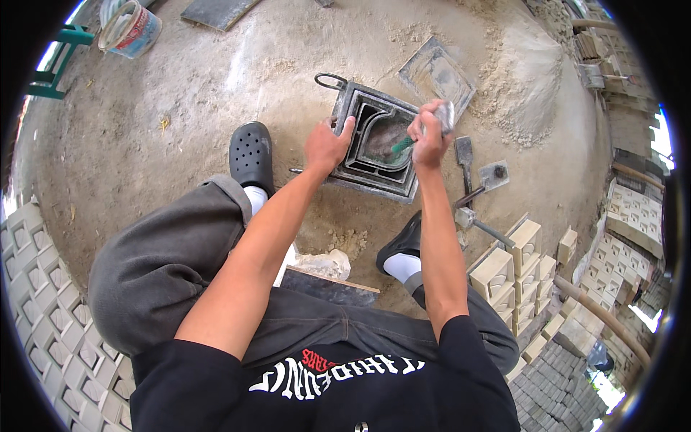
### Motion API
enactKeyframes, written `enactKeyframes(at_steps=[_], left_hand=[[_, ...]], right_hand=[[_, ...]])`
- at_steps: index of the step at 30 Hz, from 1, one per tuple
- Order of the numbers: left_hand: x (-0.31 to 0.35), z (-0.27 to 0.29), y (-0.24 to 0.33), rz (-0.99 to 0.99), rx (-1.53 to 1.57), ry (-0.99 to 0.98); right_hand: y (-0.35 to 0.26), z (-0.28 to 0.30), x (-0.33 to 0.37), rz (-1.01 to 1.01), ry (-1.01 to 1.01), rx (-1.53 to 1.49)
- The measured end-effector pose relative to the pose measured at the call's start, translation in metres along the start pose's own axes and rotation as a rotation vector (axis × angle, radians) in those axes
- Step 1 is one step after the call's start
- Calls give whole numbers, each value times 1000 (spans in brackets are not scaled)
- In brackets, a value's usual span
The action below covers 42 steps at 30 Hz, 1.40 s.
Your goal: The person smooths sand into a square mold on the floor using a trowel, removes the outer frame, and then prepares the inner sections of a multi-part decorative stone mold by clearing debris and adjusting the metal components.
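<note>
A square dark metal mould (375, 183) lies on the ground between my feet, with curved ribs inside and a wire loop handle at its far left corner. My left hand (328, 146) grips its left wall, the thumb over the rim and the other fingers partly hidden. My right hand (430, 138), above the mould's right side, is closed round a tool with a green lower end (402, 145) and a pale, shiny top. The green end reaches into the mould's cavity. My fist hides the tool's middle, so its exact kind does not show.
A flat dusty plate (437, 76) and a pile of pale powder (529, 90) lie beyond the mould. A trowel (494, 175) and a hammer (466, 217) are at the right, near stacked pale blocks (492, 275). A bucket (131, 30) stands far left; patterned blocks (43, 288) line the left.
</note>
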<state>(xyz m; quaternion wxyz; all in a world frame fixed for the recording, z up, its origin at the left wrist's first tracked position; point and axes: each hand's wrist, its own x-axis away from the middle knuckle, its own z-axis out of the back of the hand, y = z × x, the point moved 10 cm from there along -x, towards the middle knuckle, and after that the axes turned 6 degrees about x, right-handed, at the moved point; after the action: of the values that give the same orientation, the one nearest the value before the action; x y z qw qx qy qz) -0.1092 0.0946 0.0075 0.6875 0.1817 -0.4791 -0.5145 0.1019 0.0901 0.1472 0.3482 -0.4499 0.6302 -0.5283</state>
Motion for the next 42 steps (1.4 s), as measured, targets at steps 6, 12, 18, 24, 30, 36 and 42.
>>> enactKeyframes(at_steps=[6, 12, 18, 24, 30, 36, 42], left_hand=[[3, 7, -6, -17, 0, 51], [4, 5, 6, 4, 4, 8], [4, 6, -1, 3, -4, 19], [0, 6, -3, -14, -10, 22], [1, 0, 2, -29, -13, 57], [4, 6, -5, 23, -78, 46], [0, -1, -2, -2, -59, 35]], right_hand=[[-76, -26, 15, 301, 50, -215], [-15, -8, -6, 214, 32, -46], [-54, 10, -10, 344, 70, -79], [-42, 27, -18, 243, 114, 80], [-31, 46, -14, 251, 130, 77], [-84, 33, 26, 317, 120, 0], [-58, 52, 53, 286, 152, 91]])
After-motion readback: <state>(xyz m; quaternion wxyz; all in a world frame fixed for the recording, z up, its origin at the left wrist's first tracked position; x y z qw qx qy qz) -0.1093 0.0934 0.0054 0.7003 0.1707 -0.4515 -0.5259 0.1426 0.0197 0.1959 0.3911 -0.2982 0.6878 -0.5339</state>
